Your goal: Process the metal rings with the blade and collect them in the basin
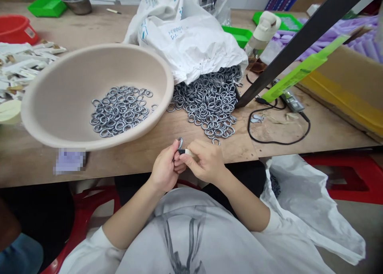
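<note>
Hands together at the near edge of the wooden table, just above the lap. Left hand curled narrow, thumb and fingertips pinched on a metal ring held upright, its top poking above the fingers. Right hand touching the left, fingers closed around a small black piece at the ring's lower edge; something pale, perhaps tape on a fingertip, just beside it, too small to tell.

Loose pile of rings spread on the table just beyond the hands, spilling from the mouth of a white plastic bag lying on its side farther back. One stray ring at the pile's near fringe, close to the right hand. Large beige basin to the left of the pile, tilted toward the camera, with a shallower heap of sorted rings in its bottom.

Black cable looped on the table to the right, near a dark slanted bar and a bright green strip. Cardboard box at far right. Drink bottle with a white cap behind the pile, green trays and a steel bowl at the far edge, red basin at far left above a scatter of white packets.
</note>
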